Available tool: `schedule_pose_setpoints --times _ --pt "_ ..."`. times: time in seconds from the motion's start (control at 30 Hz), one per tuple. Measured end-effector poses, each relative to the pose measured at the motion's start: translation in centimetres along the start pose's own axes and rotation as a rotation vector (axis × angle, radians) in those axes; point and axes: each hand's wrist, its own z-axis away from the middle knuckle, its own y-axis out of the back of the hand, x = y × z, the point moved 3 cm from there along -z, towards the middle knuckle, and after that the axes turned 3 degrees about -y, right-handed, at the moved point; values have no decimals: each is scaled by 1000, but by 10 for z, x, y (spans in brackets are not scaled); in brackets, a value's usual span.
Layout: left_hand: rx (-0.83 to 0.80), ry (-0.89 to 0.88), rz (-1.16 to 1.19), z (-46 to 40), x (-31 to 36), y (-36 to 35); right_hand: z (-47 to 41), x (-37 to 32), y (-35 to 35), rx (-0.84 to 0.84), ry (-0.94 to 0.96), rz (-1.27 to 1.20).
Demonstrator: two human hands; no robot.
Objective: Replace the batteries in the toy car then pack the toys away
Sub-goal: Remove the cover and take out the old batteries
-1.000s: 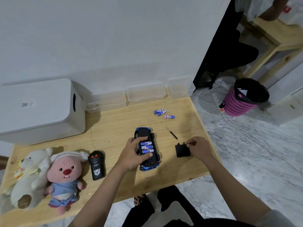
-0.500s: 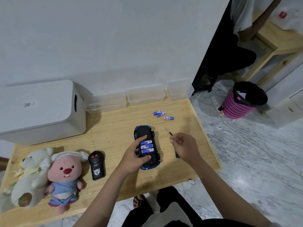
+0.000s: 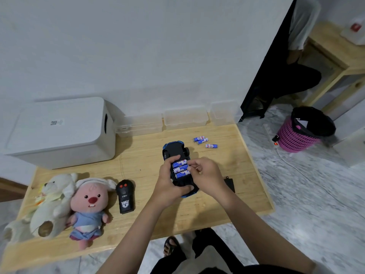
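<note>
The toy car [image 3: 178, 169] lies belly-up on the counter [image 3: 227, 194], its battery bay open and three batteries [image 3: 180, 169] showing in a row. The left hand [image 3: 167, 186] wraps the car's near end and left side, clamping it steady. The right hand [image 3: 205, 175] sits just to the right of the bay, fingertips pinched at the batteries' right ends; whether they grip a cell or only press on it cannot be told.

The step in hand looks like battery swapping, with the cells either being prised out or seated. Next, each cell needs checking, then the black cover [image 3: 229, 183], lying just beyond the right wrist, goes back on. Three spare batteries [image 3: 204, 141] rest farther out, past the car's nose.

The wrist hides most of the cover, and no screwdriver is visible. Polarity marks are too small to read.
</note>
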Motion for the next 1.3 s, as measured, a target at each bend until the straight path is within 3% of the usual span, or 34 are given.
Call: schedule_pose_setpoints --times 0.4,0.67,0.83,0.93,1.03,1.3 --pt "-6 -61 -59 1 5 1 -9 -10 -2 64 -140 -147" --pt "-8 -65 -81 1 3 1 -5 -24 1 183 -73 -172" --pt "36 -48 -61 1 2 4 -7 -20 8 232 -157 -394" --pt "52 -27 -60 1 0 8 -7 -14 14 126 -295 -543" --pt "76 -23 -69 0 0 11 -5 -9 15 3 -369 -471" --pt "92 -36 -76 -1 6 9 0 -18 7 -158 -303 -251"
